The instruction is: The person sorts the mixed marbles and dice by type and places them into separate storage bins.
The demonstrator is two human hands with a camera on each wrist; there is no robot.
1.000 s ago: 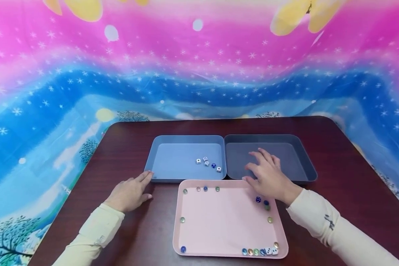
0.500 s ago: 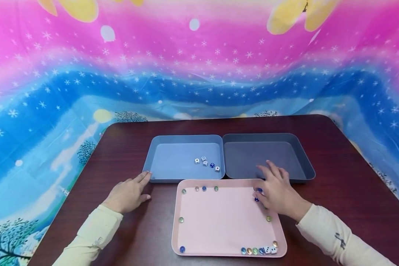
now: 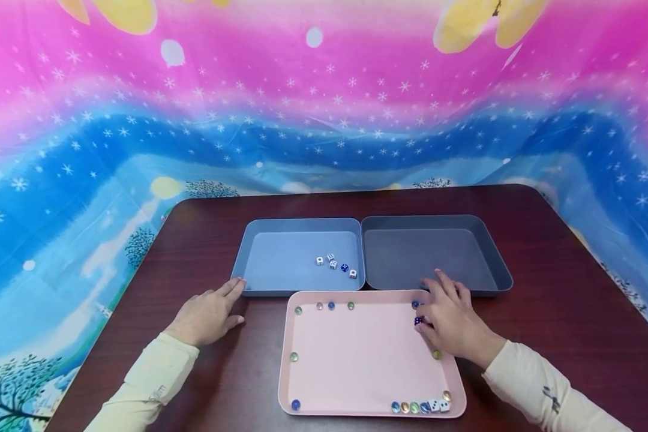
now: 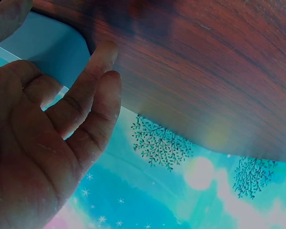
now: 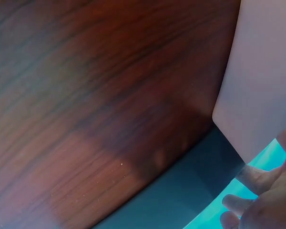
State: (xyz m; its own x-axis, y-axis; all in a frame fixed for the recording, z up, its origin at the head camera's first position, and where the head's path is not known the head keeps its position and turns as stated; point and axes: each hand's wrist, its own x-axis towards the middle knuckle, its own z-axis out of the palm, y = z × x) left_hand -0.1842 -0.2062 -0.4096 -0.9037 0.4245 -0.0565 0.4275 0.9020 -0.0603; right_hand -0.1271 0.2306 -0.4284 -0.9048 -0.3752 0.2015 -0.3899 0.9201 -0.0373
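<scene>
My right hand reaches over the far right corner of the pink tray, pinching a dark blue die between thumb and index finger. Just beyond that die, a blue glass marble lies by the fingertips. With straight fingers, my left hand touches the near left corner of the blue-grey tray. In the left wrist view its palm and fingers show beside that tray. Only part of the right hand appears in the right wrist view; the die is hidden there.
White dice and one blue die lie in the blue-grey tray. A dark grey tray adjoins it on the right. Several marbles line the pink tray's edges, with two white dice at its near right corner.
My right hand has drawn back from over the dark grey tray to the pink tray's far right corner and closed its fingertips on the blue die. The left hand stays put.
</scene>
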